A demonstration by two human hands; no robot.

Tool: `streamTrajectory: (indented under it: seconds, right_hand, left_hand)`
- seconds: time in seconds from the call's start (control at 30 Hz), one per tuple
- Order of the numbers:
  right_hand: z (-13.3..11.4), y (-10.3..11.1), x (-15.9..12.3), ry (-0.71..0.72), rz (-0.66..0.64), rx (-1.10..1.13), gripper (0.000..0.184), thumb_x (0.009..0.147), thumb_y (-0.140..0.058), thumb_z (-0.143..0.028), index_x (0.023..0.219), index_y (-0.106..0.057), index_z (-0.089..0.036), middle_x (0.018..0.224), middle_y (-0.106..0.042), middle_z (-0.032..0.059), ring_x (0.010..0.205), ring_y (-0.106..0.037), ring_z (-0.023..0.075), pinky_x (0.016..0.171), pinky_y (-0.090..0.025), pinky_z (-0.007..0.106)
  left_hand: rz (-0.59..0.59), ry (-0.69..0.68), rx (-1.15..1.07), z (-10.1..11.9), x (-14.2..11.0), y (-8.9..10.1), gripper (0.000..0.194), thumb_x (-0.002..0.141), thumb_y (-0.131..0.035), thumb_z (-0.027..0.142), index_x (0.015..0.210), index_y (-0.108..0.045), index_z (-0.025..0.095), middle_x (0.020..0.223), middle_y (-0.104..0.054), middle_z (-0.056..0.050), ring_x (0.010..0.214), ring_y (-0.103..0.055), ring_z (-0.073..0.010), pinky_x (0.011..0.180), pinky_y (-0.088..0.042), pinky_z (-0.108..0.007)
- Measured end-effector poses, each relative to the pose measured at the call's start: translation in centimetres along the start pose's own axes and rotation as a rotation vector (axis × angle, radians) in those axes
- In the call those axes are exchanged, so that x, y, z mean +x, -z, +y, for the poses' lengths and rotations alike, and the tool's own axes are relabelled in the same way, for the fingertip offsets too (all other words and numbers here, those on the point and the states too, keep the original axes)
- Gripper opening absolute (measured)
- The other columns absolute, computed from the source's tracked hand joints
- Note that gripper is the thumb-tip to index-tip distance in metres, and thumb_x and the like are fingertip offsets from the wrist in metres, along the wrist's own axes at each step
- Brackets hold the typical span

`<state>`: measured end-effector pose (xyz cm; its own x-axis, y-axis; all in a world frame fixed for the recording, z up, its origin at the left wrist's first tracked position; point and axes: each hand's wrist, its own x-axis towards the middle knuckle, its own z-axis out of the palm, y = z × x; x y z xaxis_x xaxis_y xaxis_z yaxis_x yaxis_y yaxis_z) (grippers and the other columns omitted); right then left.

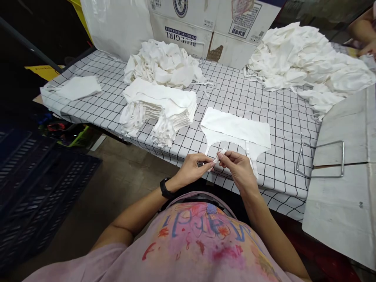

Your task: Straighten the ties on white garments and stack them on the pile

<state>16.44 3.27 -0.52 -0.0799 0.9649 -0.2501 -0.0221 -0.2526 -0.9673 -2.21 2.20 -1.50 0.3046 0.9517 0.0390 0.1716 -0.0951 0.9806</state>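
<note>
A white strappy top (pixel 235 127) lies flat near the table's front edge, its straps toward me. Between my hands is a small white strap (pixel 219 155) of this garment. My left hand (pixel 194 169) pinches the strap's lower end with thumb and fingers. At its upper end, my right hand (pixel 238 169) is closed on the same strap, beside the table edge. The other strap (pixel 247 148) runs down from the top and passes partly behind my right hand. To the left sits a neat stack of folded white tops (pixel 160 100), with bunched straps hanging toward the front.
Loose white garments (pixel 164 64) are heaped behind the stack, and a bigger heap (pixel 302 58) lies at back right. A cardboard box (pixel 223 35) stands behind. At right are a cardboard sheet (pixel 340 203) and metal wire frame (pixel 343 158). Another person's hand (pixel 368 49) shows far right.
</note>
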Motion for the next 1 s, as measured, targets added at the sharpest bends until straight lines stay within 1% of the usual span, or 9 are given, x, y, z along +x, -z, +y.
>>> streamTrajectory:
  seconds: [0.13, 0.27, 0.37, 0.47, 0.53, 0.6, 0.73, 0.87, 1.0]
  right_hand:
    - [0.7, 0.1, 0.7, -0.009, -0.003, -0.007, 0.031, 0.083, -0.08, -0.049, 0.083, -0.079, -0.018, 0.068, -0.069, 0.0019, 0.067, -0.058, 0.0136, 0.067, -0.048, 0.027]
    - [0.7, 0.0, 2.2, -0.073, 0.058, 0.106, 0.027, 0.076, -0.086, -0.042, 0.086, -0.079, -0.017, 0.068, -0.07, 0.0012, 0.062, -0.058, 0.0117, 0.062, -0.046, 0.025]
    - [0.2, 0.2, 3.6, -0.097, 0.146, 0.198, 0.025, 0.069, -0.089, -0.035, 0.082, -0.076, -0.017, 0.065, -0.069, -0.0005, 0.056, -0.056, 0.0096, 0.055, -0.043, 0.022]
    - [-0.3, 0.7, 4.7, -0.097, 0.214, 0.206, 0.022, 0.07, -0.086, -0.033, 0.078, -0.073, -0.017, 0.071, -0.072, 0.002, 0.053, -0.056, 0.0086, 0.049, -0.041, 0.021]
    - [-0.4, 1.1, 5.4, -0.117, 0.236, 0.217, 0.022, 0.071, -0.085, -0.032, 0.079, -0.072, -0.017, 0.078, -0.076, 0.0048, 0.056, -0.06, 0.0096, 0.051, -0.045, 0.021]
    - [-0.4, 1.3, 6.1, -0.149, 0.245, 0.212, 0.024, 0.071, -0.086, -0.034, 0.08, -0.072, -0.016, 0.078, -0.076, 0.0058, 0.061, -0.065, 0.0115, 0.055, -0.05, 0.021]
    - [-0.2, 1.4, 7.1, -0.183, 0.258, 0.133, 0.029, 0.074, -0.086, -0.039, 0.083, -0.075, -0.014, 0.074, -0.075, 0.0058, 0.061, -0.068, 0.0127, 0.057, -0.054, 0.022]
    - [-0.2, 1.2, 7.8, -0.119, 0.278, 0.022, 0.025, 0.079, -0.081, -0.039, 0.078, -0.075, -0.015, 0.068, -0.071, 0.0034, 0.056, -0.063, 0.0107, 0.053, -0.051, 0.021]
    - [-0.1, 0.8, 8.4, -0.089, 0.317, -0.049, 0.022, 0.08, -0.079, -0.037, 0.08, -0.077, -0.015, 0.064, -0.07, 0.0019, 0.058, -0.064, 0.0121, 0.055, -0.055, 0.022]
  left_hand:
    - [-0.02, -0.018, 0.072, -0.7, 0.6, 0.0, 0.018, 0.094, -0.068, 0.029, 0.085, -0.079, 0.019, 0.086, -0.079, -0.005, 0.085, -0.071, -0.0177, 0.079, -0.052, -0.028]
    - [-0.107, -0.172, 0.243, -1.0, 2.5, 1.1, 0.013, 0.094, -0.069, 0.026, 0.086, -0.077, 0.021, 0.088, -0.079, -0.002, 0.086, -0.07, -0.017, 0.083, -0.053, -0.03]
    - [-0.2, -0.25, 0.389, -1.1, 5.2, 2.3, 0.016, 0.097, -0.066, 0.028, 0.087, -0.076, 0.021, 0.086, -0.077, -0.002, 0.086, -0.069, -0.0175, 0.084, -0.054, -0.032]
    - [-0.136, -0.304, 0.606, -1.6, 8.9, 3.0, 0.015, 0.099, -0.061, 0.023, 0.103, -0.075, 0.018, 0.099, -0.077, -0.006, 0.098, -0.067, -0.0218, 0.089, -0.054, -0.037]
    - [-0.142, -0.354, 0.745, -2.0, 11.4, 3.0, 0.022, 0.099, -0.06, 0.019, 0.117, -0.071, 0.016, 0.113, -0.074, -0.009, 0.109, -0.063, -0.0244, 0.095, -0.053, -0.04]
    - [-0.217, -0.382, 0.847, -2.4, 13.6, 2.7, 0.026, 0.098, -0.06, 0.017, 0.123, -0.069, 0.015, 0.122, -0.07, -0.01, 0.114, -0.06, -0.0253, 0.097, -0.052, -0.04]
    - [-0.318, -0.366, 0.997, -2.7, 16.2, 2.0, 0.016, 0.099, -0.062, 0.023, 0.108, -0.073, 0.015, 0.117, -0.07, -0.01, 0.108, -0.059, -0.0264, 0.087, -0.051, -0.04]
    - [-0.323, -0.386, 1.057, -2.8, 16.7, 1.8, 0.019, 0.101, -0.056, 0.021, 0.097, -0.073, 0.014, 0.111, -0.07, -0.01, 0.104, -0.059, -0.0256, 0.08, -0.047, -0.038]
    - [-0.303, -0.43, 1.005, -3.7, 16.8, 2.1, 0.018, 0.098, -0.054, 0.011, 0.098, -0.072, 0.013, 0.108, -0.071, -0.009, 0.103, -0.059, -0.0238, 0.08, -0.046, -0.037]
